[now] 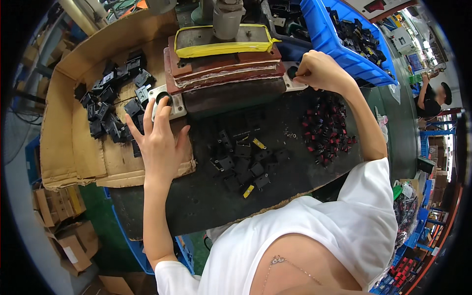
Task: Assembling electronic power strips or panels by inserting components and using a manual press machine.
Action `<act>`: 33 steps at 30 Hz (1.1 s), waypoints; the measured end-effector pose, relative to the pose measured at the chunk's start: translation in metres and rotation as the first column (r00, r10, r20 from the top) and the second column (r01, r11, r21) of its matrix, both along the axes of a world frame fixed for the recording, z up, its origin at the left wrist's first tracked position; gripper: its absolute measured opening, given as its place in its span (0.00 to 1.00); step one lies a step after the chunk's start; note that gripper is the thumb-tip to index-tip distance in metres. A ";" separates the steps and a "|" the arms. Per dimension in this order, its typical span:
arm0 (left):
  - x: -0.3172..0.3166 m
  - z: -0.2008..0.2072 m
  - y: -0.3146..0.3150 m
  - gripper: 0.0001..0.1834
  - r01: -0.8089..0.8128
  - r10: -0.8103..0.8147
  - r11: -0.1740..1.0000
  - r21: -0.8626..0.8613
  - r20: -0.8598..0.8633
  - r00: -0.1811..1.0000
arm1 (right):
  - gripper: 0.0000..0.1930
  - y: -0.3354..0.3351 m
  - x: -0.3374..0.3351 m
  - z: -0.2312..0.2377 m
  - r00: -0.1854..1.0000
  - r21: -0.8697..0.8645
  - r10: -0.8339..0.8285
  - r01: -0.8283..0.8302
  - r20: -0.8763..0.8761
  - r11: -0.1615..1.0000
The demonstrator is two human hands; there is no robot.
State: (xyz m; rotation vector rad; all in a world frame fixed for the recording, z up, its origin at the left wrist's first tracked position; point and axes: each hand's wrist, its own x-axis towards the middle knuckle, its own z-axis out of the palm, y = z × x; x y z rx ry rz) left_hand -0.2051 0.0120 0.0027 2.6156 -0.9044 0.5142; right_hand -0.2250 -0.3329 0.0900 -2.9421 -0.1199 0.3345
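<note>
My left hand (160,142) is open with spread fingers, its fingertips on the round black button (168,100) of a pale control box (178,106). On the other side, my right hand (317,71) is curled closed against a second black button (292,73) on a similar pale box (295,87). Between the boxes stands a press head (223,43) edged with yellow tape, over reddish-brown plates (226,69) and a dark block (236,97). Whatever lies under the plates is hidden. Small black plastic housings (246,164) and yellow pieces (249,191) lie nearer my body.
An open cardboard box (73,152) at left holds several black housings (105,101). A heap of small red-and-black parts (324,128) lies on the dark table (162,211) at right. A blue crate (334,54) of black parts stands back right. Another person (432,96) is far right.
</note>
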 end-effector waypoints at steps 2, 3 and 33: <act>0.000 0.000 0.000 0.27 -0.002 0.002 1.000 -0.002 0.003 1.000 | 0.08 0.001 0.000 0.000 1.000 -0.012 0.004 -0.004 0.015 1.000; -0.001 -0.001 0.000 0.27 -0.004 0.004 1.000 -0.001 0.009 1.000 | 0.08 0.002 0.000 0.001 1.000 -0.010 -0.003 0.003 0.003 1.000; -0.016 0.006 0.010 0.29 0.285 -0.125 0.816 -0.502 0.328 0.936 | 0.21 0.071 0.069 -0.027 0.656 -0.085 0.408 -0.465 0.635 0.881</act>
